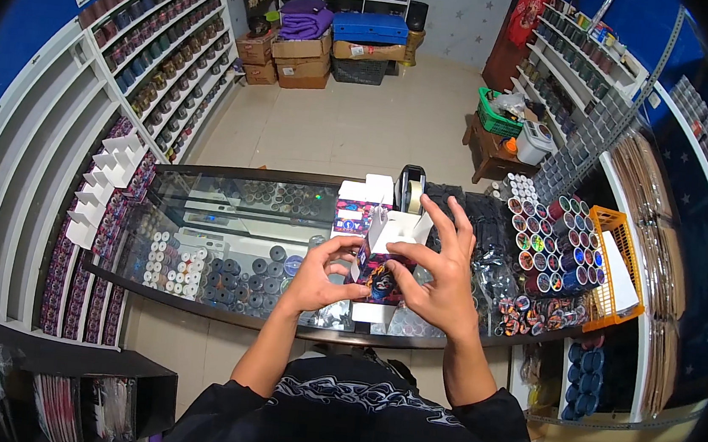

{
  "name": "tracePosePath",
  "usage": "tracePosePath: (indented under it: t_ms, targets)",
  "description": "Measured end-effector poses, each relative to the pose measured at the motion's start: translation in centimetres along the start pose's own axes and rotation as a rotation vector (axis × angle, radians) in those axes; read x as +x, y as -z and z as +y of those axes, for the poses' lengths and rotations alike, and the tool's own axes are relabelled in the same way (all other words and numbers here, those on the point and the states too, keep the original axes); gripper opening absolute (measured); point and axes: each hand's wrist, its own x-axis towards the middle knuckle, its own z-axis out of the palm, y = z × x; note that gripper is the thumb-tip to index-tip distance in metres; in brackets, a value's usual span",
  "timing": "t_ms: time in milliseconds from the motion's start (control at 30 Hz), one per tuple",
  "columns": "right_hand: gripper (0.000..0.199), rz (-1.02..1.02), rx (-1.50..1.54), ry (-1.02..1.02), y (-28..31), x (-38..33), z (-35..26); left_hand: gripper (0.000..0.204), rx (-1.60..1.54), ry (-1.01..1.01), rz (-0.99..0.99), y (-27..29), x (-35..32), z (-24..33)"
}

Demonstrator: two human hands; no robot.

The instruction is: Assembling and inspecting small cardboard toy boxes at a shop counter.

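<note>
Over the glass counter I hold a small carton box, dark with a colourful print, its white top flaps standing up. My left hand grips its left side, thumb on the front. At the right, the thumb and index finger of my right hand press on the box's front and upper edge, while its other fingers stretch upward. What is inside the box cannot be made out. Just behind stands a similar printed box with white flaps raised. Beside that is a black tape dispenser with a roll of tape.
The glass-topped counter holds white and grey spools. Black plastic packets and stacked round containers sit to the right, near an orange basket. Open-flapped boxes line the left. Shelves flank both sides; cartons stand far back.
</note>
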Motion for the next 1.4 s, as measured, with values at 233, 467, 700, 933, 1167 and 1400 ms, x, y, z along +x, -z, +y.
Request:
tracePosePath:
  t_ms: [233,467,700,933,1167,1400]
  targets:
    - [0.016,-0.042,-0.002,0.02,-0.5,-0.1,0.5,0.073,0.015,0.004,0.007,0.0,-0.1,-0.4]
    - [0.015,-0.065,0.017,0.004,-0.3,0.1,0.4,0.075,0.035,0.011,0.001,0.1,0.0,-0.3]
    - [0.013,0.012,0.059,-0.023,-1.1,0.1,-0.1,0.079,0.017,0.014,0.021,-0.2,0.3,-0.3]
    - [0.013,-0.039,0.065,-0.014,-1.7,0.2,0.1,0.079,0.021,-0.001,0.039,-0.3,0.2,-0.6]
    - [0.02,0.122,0.073,-0.064,-0.9,-0.3,0.7,0.079,-0.07,-0.03,0.06,-0.2,0.3,-0.6]
    - [0.013,0.058,0.023,-0.059,-0.5,0.0,0.4,0.08,-0.074,-0.045,0.054,-0.5,0.3,-0.7]
